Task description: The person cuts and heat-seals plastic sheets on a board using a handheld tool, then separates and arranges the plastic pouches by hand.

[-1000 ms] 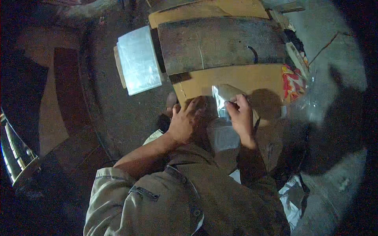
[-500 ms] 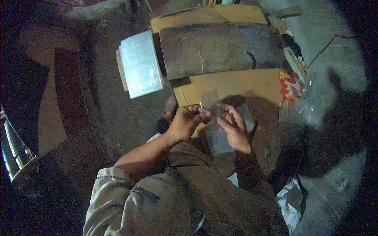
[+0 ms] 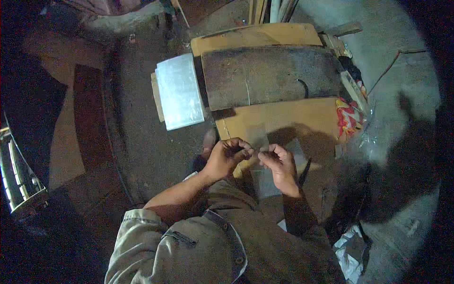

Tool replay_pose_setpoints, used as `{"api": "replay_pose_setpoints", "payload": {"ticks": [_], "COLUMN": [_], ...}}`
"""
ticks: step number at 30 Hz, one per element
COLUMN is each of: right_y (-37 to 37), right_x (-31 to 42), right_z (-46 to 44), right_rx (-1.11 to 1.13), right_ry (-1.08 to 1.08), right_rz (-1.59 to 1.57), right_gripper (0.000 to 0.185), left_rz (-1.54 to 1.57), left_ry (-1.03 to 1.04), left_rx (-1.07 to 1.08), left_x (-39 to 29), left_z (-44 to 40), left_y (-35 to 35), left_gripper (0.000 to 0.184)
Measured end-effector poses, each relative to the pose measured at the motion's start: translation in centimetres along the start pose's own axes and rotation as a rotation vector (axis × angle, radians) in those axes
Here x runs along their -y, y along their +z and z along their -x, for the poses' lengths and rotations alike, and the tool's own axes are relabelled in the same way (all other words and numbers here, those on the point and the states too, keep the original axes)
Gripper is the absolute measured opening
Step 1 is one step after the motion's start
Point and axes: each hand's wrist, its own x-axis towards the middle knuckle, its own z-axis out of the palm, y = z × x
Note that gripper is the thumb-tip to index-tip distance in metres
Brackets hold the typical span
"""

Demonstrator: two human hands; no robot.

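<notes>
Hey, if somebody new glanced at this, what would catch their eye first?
Probably the shiny, pale plastic stack, bright against the dark floor just left of the dark board. Next, the left hand and right hand, fingertips close together near the middle, apparently pinching clear plastic that is only faintly visible. The red, yellow and white wrapper also stands out at the tan board's right end.

Likely a small workshop: dim light, rough bare floor (image 3: 142, 151), scuffed board (image 3: 274, 78), stacked plastic sheets (image 3: 180, 94), wooden slats (image 3: 256, 13).
</notes>
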Motion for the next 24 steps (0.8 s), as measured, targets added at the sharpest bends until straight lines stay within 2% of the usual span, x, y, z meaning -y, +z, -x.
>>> {"api": "replay_pose_setpoints", "payload": {"ticks": [2, 6, 8, 12, 14, 19, 22, 24], "right_y": [0.5, 0.8, 0.4, 1.1, 1.0, 1.4, 1.4, 1.5], "right_x": [0.4, 1.4, 0.8, 1.4, 1.0, 0.6, 0.2, 0.6], "right_z": [0.2, 0.5, 0.4, 0.4, 0.1, -0.3, -0.6, -0.7], "right_rx": [-0.016, -0.023, 0.000, -0.071, -0.078, -0.089, -0.081, -0.031], "right_ry": [-0.069, -0.019, -0.088, -0.014, -0.052, -0.007, -0.072, -0.004], "right_rz": [-0.009, 0.029, 0.105, 0.048, 0.240, 0.177, 0.160, 0.119], "right_gripper": [0.013, 0.012, 0.013, 0.016, 0.017, 0.019, 0.019, 0.017], "left_rz": [0.008, 0.064, 0.081, 0.038, 0.010, 0.038, 0.148, 0.128], "left_ry": [0.029, -0.024, -0.012, 0.012, 0.017, -0.014, -0.026, -0.046], "left_rx": [0.019, -0.026, -0.045, -0.094, -0.110, -0.163, -0.177, -0.139], "left_x": [-0.1, 0.2, 0.4, 0.5, 0.9, 1.2, 1.6, 0.7], "left_z": [0.1, 0.2, 0.3, 0.4, 0.4, 0.6, 0.5, 0.4], "left_y": [-0.1, -0.3, -0.3, -0.2, -0.3, -0.5, -0.6, -0.7], "left_gripper": [0.006, 0.008, 0.008, 0.010, 0.011, 0.011, 0.009, 0.008]}}
